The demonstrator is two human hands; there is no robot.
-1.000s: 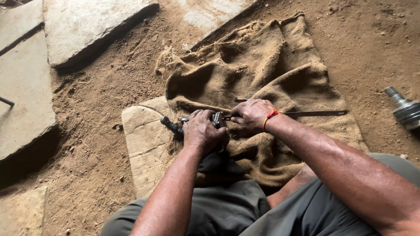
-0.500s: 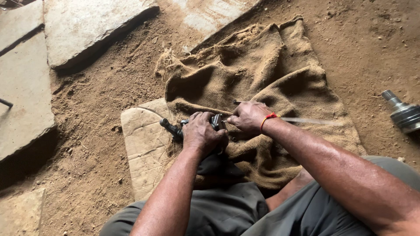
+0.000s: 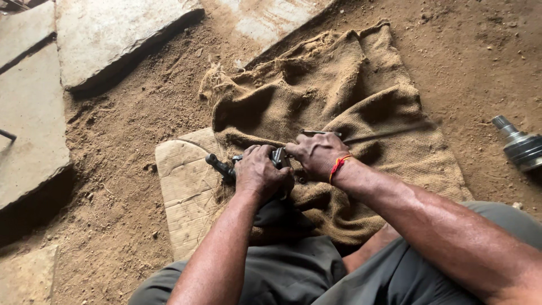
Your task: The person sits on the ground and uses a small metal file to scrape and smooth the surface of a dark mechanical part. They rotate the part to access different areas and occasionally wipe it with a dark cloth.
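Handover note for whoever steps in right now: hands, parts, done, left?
Left hand: closed on a dark metal part, its handle-like end poking out left over the wood board.
Right hand: grip on a thin metal rod, blurred, reaching right across the burlap.
Parts: both hands meet over the burlap's near edge, just above the person's lap. A metal shaft piece lies apart on the dirt, far right. Stone slabs upper left.
Done: part pinned, rod applied to it.
Left: can't tell how far along; the contact point is hidden by the hands.
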